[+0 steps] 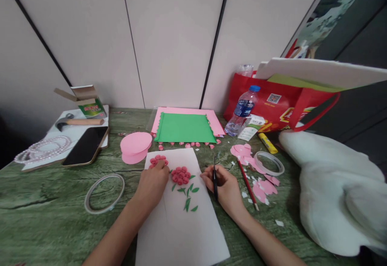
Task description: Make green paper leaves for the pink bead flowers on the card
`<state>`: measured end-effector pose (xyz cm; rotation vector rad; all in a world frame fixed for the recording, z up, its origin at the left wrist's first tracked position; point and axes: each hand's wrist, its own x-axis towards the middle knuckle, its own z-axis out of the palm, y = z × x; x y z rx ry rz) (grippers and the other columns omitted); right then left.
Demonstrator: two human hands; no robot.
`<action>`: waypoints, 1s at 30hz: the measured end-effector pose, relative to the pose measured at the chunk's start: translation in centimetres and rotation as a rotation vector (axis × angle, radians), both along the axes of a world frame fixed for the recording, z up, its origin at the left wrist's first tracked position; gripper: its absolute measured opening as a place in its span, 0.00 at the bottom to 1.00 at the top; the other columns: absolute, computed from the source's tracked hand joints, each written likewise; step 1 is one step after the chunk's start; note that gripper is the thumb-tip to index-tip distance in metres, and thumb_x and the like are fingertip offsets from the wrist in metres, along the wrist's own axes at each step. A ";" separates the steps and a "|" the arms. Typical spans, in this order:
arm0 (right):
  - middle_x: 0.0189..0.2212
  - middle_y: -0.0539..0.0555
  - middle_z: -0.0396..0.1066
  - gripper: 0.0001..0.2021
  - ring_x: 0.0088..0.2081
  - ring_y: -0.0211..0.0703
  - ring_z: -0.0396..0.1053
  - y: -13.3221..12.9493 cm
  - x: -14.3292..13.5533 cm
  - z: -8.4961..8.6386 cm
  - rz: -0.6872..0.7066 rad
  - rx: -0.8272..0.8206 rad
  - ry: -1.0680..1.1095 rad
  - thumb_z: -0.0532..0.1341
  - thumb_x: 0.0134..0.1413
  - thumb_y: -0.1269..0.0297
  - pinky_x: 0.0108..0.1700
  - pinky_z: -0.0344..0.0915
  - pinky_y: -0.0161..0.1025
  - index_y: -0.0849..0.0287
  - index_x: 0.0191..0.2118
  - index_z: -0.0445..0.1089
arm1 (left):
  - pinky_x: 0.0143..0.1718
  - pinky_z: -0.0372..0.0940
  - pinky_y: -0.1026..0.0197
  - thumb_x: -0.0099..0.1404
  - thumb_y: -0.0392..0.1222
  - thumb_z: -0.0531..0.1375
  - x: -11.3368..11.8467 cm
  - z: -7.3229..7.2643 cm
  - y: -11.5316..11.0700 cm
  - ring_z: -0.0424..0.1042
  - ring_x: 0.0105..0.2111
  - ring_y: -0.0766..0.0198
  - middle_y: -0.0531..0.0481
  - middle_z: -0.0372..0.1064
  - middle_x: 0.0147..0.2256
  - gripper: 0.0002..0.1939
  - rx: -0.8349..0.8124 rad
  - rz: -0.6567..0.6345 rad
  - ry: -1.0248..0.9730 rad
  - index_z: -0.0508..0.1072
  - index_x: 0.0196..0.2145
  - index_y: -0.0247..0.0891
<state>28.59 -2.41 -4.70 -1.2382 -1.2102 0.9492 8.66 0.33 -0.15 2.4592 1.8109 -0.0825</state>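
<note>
The sheet point(181, 233) lies at the middle of the table point(60, 201), its near end running out of view. Its long axis points from the table's near edge towards the wall point(169, 48), with the far end narrowing in view. On it sit 2 pink flowers: the left flower point(158, 158) at the far left corner, the right flower point(180, 175) just beside it, with leaves point(188, 193) around and below.

The left hand point(155, 181) rests over the left flower, fingers bent down onto it; whether they pinch a piece cannot be told. The right hand point(222, 181), at the sheet's right edge, grips a black tool point(215, 177) whose tip points to the wall.

Beyond the sheet's far edge, pink rolls point(197, 144) line the green card point(184, 128). Pink discs point(136, 148) lie left of it. To the right are a pencil point(248, 185), pink scraps point(242, 151) and a tape ring point(278, 172).

At the table's far right, the red bag point(256, 84) holds a white board point(317, 72), which sticks out of its mouth. A bottle point(242, 110) and a carton point(251, 128) stand before it, contents unclear. At far left, a box point(91, 108) has its flaps up, its inside hidden, near a hammer point(86, 122) and a phone point(86, 147).
</note>
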 end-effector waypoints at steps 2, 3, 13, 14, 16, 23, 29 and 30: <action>0.23 0.51 0.71 0.16 0.26 0.42 0.68 0.0 0.0 0.0 -0.002 0.002 0.005 0.67 0.41 0.53 0.28 0.64 0.37 0.58 0.30 0.65 | 0.31 0.62 0.58 0.66 0.35 0.45 0.0 0.1 0.0 0.73 0.36 0.54 0.41 0.69 0.40 0.16 -0.004 0.002 -0.005 0.73 0.36 0.34; 0.24 0.51 0.71 0.16 0.26 0.42 0.68 0.0 0.0 0.0 -0.003 0.003 0.008 0.67 0.41 0.53 0.29 0.64 0.37 0.58 0.30 0.65 | 0.31 0.62 0.57 0.66 0.35 0.46 0.0 0.1 0.0 0.73 0.36 0.54 0.41 0.69 0.41 0.16 -0.004 0.003 -0.009 0.73 0.36 0.34; 0.22 0.51 0.71 0.15 0.26 0.42 0.68 -0.1 -0.3 0.4 -0.008 0.007 0.052 0.67 0.41 0.54 0.28 0.64 0.37 0.57 0.29 0.64 | 0.32 0.62 0.58 0.64 0.33 0.47 -0.3 -0.4 0.3 0.71 0.34 0.56 0.39 0.68 0.42 0.14 0.054 0.061 -0.198 0.72 0.35 0.34; 0.23 0.51 0.71 0.15 0.26 0.42 0.68 -0.2 -0.3 0.5 -0.009 0.009 0.057 0.67 0.41 0.55 0.29 0.64 0.37 0.57 0.29 0.64 | 0.32 0.62 0.59 0.64 0.33 0.48 -0.3 -0.1 0.3 0.71 0.34 0.58 0.40 0.68 0.40 0.13 0.070 0.085 -0.237 0.72 0.35 0.34; 0.24 0.52 0.73 0.14 0.27 0.42 0.69 -0.2 -0.3 0.8 0.003 0.008 0.069 0.67 0.42 0.56 0.31 0.66 0.38 0.57 0.29 0.64 | 0.32 0.61 0.62 0.64 0.35 0.49 -0.1 0.7 0.1 0.69 0.32 0.62 0.45 0.68 0.34 0.11 0.092 0.107 -0.327 0.71 0.33 0.35; 0.29 0.53 0.77 0.17 0.29 0.41 0.73 -0.7 -0.1 1.8 0.187 -0.104 0.299 0.71 0.37 0.61 0.33 0.67 0.37 0.57 0.34 0.65 | 0.18 0.46 0.69 0.57 0.44 0.56 1.8 2.2 -1.9 0.51 0.18 0.72 0.57 0.55 0.19 0.10 -0.512 0.129 -1.060 0.68 0.24 0.34; 0.26 0.50 0.75 0.16 0.25 0.36 0.70 -1.1 -0.3 1.9 0.297 -0.093 0.273 0.70 0.38 0.63 0.26 0.62 0.31 0.58 0.34 0.67 | 0.19 0.44 0.68 0.54 0.43 0.57 2.8 1.1 -2.2 0.51 0.20 0.71 0.57 0.56 0.19 0.09 -0.515 0.078 -1.022 0.69 0.22 0.34; 0.24 0.49 0.74 0.16 0.24 0.35 0.68 -1.1 -0.4 1.9 0.294 -0.099 0.271 0.71 0.37 0.63 0.25 0.61 0.30 0.58 0.33 0.67 | 0.19 0.43 0.68 0.54 0.43 0.57 2.9 1.1 -2.2 0.51 0.20 0.71 0.57 0.55 0.18 0.09 -0.515 0.087 -1.025 0.69 0.22 0.34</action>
